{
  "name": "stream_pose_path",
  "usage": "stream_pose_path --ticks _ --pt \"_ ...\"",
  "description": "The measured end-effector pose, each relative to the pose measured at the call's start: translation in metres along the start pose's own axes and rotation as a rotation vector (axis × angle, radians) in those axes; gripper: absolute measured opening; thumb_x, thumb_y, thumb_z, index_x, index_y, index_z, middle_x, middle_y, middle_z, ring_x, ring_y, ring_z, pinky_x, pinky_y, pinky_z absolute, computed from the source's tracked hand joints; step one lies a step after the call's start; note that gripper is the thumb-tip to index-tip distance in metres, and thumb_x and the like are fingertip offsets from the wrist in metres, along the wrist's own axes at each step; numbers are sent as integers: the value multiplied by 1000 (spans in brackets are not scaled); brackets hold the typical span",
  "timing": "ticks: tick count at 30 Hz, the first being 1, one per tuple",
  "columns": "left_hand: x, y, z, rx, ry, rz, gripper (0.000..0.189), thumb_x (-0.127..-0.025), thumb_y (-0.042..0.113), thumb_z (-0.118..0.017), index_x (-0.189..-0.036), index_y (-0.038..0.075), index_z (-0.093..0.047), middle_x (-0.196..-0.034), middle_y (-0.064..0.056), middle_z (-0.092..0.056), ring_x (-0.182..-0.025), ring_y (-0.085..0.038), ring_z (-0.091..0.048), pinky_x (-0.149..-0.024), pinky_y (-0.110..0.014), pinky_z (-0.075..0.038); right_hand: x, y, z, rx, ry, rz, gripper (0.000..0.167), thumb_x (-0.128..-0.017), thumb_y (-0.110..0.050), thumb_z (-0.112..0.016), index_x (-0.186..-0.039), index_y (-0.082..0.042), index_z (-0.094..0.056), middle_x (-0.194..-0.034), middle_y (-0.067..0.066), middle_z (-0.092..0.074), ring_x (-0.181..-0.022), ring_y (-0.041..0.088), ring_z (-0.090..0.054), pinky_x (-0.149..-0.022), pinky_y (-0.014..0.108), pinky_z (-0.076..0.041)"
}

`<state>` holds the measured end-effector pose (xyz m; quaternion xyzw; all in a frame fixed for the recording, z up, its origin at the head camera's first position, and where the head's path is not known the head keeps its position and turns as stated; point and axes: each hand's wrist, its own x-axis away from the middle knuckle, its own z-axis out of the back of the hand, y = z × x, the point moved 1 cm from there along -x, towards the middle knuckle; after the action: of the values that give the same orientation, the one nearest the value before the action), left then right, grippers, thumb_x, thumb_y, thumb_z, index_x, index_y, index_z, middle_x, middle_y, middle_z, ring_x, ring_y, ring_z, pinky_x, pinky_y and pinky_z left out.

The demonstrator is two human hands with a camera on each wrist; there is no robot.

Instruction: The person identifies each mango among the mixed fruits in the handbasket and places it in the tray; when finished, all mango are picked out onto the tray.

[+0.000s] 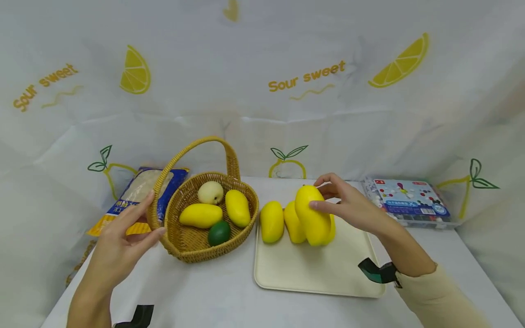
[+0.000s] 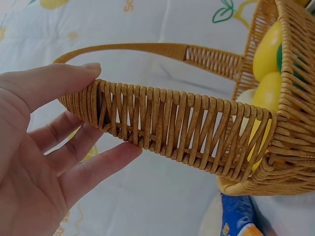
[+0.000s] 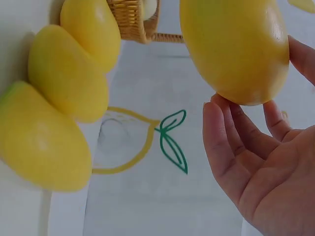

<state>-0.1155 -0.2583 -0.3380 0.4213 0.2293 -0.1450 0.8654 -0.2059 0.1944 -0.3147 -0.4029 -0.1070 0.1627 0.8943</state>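
My left hand [image 1: 123,243] holds the side of the handle of a wicker basket [image 1: 197,255], thumb on one face and fingers on the other in the left wrist view. Inside the basket lie two yellow mangoes [image 1: 201,215], a pale round fruit [image 1: 210,192] and a dark green fruit [image 1: 219,233]. With thumb and fingers, my right hand [image 1: 352,205] grips another mango [image 1: 310,214] above a cream tray [image 1: 316,275]. Three more mangoes [image 3: 66,73] lie in a row on the tray, one mostly hidden in the head view by the held mango.
Left of the basket, partly behind it, leans a blue and yellow bag [image 1: 139,193]. A clear plastic box [image 1: 410,200] with a printed label stands at the back right. Behind everything hangs a white cloth [image 1: 246,114] printed with lemons.
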Motion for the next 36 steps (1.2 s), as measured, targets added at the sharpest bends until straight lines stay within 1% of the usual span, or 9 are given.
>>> stream_pose_path --ticks 3,7,10,14,18,22,25,29,36 --pt "1 0 0 3 0 0 88 -76 -20 -77 -152 15 -50 -115 22 -60 -96 4 -57 -72 -8 -59 12 15 9 -24 24 -56 53 -99 -40 -65 -138 -14 -41 -141 18 -58 -125 35 -60 -100 53 -60" --pt "3 -2 2 3 15 -6 88 -74 -22 -77 -151 13 -51 -116 22 -60 -97 4 -57 -73 -7 -59 23 37 16 -66 56 -119 58 -101 -39 -63 -143 -10 -35 -146 25 -48 -121 37 -62 -91 47 -64" --pt "5 -2 4 -5 34 -8 89 -73 -24 -77 -150 12 -52 -116 22 -60 -97 5 -57 -72 -6 -58 29 52 18 -74 73 -152 61 -102 -39 -61 -146 -8 -33 -148 28 -44 -122 42 -61 -85 44 -66" --pt "6 -2 4 -9 40 -18 88 -72 -24 -77 -149 12 -52 -112 22 -60 -97 6 -58 -72 -6 -58 37 70 19 -67 81 -200 64 -103 -42 -58 -150 -8 -31 -150 30 -41 -126 46 -56 -83 46 -66" --pt "3 0 2 -1 32 -24 88 -73 -23 -77 -150 12 -52 -111 23 -61 -97 6 -59 -72 -6 -58 43 86 19 -76 80 -263 67 -103 -43 -57 -152 -8 -29 -151 30 -38 -125 46 -55 -83 47 -66" --pt "2 1 0 -5 27 -18 87 -74 -22 -77 -150 13 -52 -112 24 -60 -97 6 -58 -72 -6 -58 44 97 20 -81 71 -333 67 -103 -44 -54 -152 -6 -28 -150 32 -40 -123 43 -56 -82 46 -66" --pt "2 2 0 -5 29 -17 87 -74 -22 -77 -150 13 -52 -113 24 -60 -96 6 -58 -72 -6 -58 42 102 20 -81 63 -366 65 -104 -44 -52 -152 -6 -28 -148 34 -41 -120 42 -55 -81 45 -66" --pt "2 2 0 4 24 -16 87 -74 -22 -77 -150 12 -52 -113 24 -60 -97 6 -58 -72 -7 -59 38 109 19 -70 66 -395 66 -104 -45 -53 -152 -6 -28 -147 35 -42 -117 40 -57 -81 45 -66" --pt "2 1 -1 0 24 -15 87 -74 -22 -77 -150 12 -52 -111 23 -60 -97 6 -58 -71 -8 -59 34 121 12 -48 48 -412 77 -99 -54 -59 -151 -4 -30 -147 37 -39 -114 41 -62 -80 46 -67"
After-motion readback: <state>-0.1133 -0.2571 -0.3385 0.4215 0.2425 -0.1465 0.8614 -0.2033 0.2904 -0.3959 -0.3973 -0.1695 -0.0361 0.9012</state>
